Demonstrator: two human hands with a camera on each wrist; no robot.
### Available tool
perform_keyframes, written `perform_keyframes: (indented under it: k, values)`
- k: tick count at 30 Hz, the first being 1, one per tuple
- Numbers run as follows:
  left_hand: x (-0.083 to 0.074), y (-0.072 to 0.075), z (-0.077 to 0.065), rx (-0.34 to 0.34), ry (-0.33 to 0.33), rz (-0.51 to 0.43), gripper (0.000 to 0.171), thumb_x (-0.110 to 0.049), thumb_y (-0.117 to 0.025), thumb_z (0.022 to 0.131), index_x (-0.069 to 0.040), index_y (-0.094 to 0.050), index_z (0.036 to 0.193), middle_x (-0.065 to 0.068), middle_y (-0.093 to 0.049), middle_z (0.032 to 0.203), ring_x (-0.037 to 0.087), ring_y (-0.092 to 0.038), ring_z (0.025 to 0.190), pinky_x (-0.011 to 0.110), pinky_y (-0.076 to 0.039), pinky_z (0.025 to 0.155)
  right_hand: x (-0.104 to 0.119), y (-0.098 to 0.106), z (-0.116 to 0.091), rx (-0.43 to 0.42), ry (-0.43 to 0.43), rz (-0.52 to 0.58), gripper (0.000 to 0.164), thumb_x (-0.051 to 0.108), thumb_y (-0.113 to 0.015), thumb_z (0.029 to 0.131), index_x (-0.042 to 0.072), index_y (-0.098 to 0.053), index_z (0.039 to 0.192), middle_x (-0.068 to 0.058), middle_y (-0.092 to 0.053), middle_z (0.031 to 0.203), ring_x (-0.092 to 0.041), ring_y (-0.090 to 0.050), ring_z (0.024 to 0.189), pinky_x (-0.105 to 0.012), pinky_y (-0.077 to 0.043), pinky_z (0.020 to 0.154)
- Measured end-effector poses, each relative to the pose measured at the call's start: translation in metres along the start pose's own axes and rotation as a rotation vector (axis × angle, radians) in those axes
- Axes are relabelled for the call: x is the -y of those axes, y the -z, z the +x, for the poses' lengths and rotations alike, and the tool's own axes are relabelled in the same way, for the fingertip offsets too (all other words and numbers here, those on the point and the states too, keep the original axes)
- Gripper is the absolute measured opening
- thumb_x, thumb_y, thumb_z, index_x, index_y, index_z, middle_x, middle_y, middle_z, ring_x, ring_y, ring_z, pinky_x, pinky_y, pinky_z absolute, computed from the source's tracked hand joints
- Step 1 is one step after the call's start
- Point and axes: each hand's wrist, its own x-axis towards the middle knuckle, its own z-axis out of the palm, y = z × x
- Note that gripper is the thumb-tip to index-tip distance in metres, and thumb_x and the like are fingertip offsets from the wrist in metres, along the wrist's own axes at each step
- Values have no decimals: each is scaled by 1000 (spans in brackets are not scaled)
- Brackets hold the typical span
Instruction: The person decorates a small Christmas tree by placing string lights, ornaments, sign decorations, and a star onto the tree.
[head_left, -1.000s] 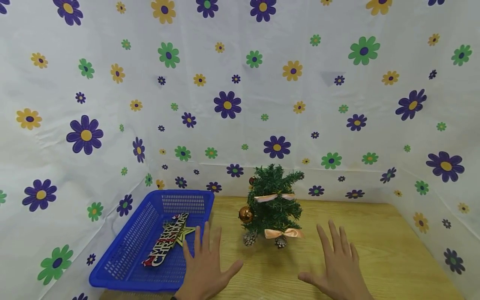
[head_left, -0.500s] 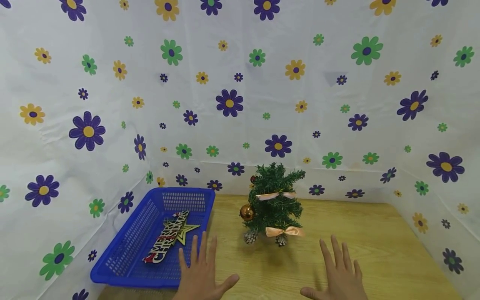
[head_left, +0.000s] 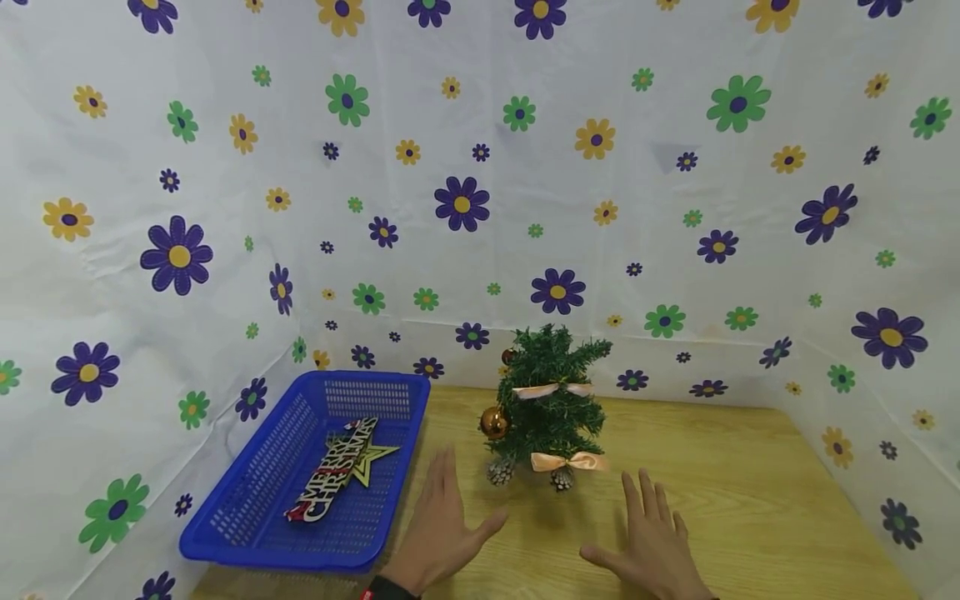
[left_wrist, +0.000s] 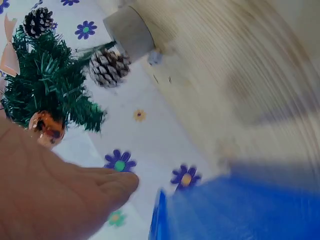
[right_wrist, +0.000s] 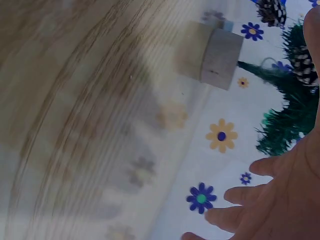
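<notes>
A small artificial Christmas tree stands upright on the table, with peach bows, a copper bauble and pine cones on it. Its round base shows in the right wrist view. My left hand is held in front of the tree on its left side, fingers straight, thumb spread, touching nothing. On the other side my right hand is also held with straight fingers, palm toward the tree. Both hands are apart from it. A "Merry Christmas" sign with a yellow star lies in the blue basket.
The blue plastic basket sits at the left of the wooden table, close beside my left hand. White cloth with printed flowers walls the table at the back and on both sides.
My left hand has moved right, away from the basket and toward the tree, and turned its palm inward. The right hand has shifted slightly left. The tree and basket have stayed put.
</notes>
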Motion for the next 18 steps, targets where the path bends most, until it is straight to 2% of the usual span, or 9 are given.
perform_keyframes:
  k: [5, 7, 9, 12, 15, 18]
  values:
    - [4, -19, 25, 104, 92, -259, 119, -70, -57, 77, -12, 17, 148, 26, 1, 154, 51, -15, 138, 67, -30, 99, 7, -15, 27, -43, 73, 61, 118, 70, -67, 67, -2, -18, 147, -29, -15, 152, -51, -19, 136, -72, -27, 97]
    - [10, -29, 30, 140, 125, -314, 124, -67, -63, 74, -10, 20, 147, 31, -1, 152, 55, -17, 135, 67, -33, 96, 10, -20, 37, -27, 90, 93, 118, 68, -69, 66, -5, -20, 146, -30, -15, 151, -51, -22, 136, -70, -28, 98]
    - [14, -37, 34, 157, 144, -349, 129, -64, -68, 71, -6, 19, 147, 36, -6, 150, 57, -19, 133, 66, -36, 94, 12, -25, 46, -5, 106, 133, 114, 66, -71, 65, -1, -25, 145, -29, -19, 150, -50, -31, 131, -68, -31, 97]
    - [20, -51, 43, 151, 132, -373, 132, -58, -73, 70, -3, 19, 146, 38, -11, 148, 58, -23, 131, 64, -38, 93, 11, -32, 63, 6, 168, 221, 99, 58, -75, 67, 4, -38, 140, -27, -38, 140, -46, -50, 115, -62, -40, 91]
    - [24, -67, 56, 121, 82, -404, 132, -52, -77, 69, -1, 18, 146, 37, -12, 148, 57, -23, 132, 64, -36, 96, 9, -36, 77, 84, 200, 329, 87, 50, -77, 70, 4, -43, 136, -23, -53, 125, -40, -58, 101, -53, -49, 80]
    - [29, -81, 70, 102, 35, -426, 134, -52, -78, 67, -1, 18, 146, 34, -13, 150, 54, -23, 133, 62, -35, 98, 9, -41, 88, 196, 177, 458, 86, 46, -77, 72, 2, -41, 137, -24, -52, 128, -40, -56, 108, -48, -50, 81]
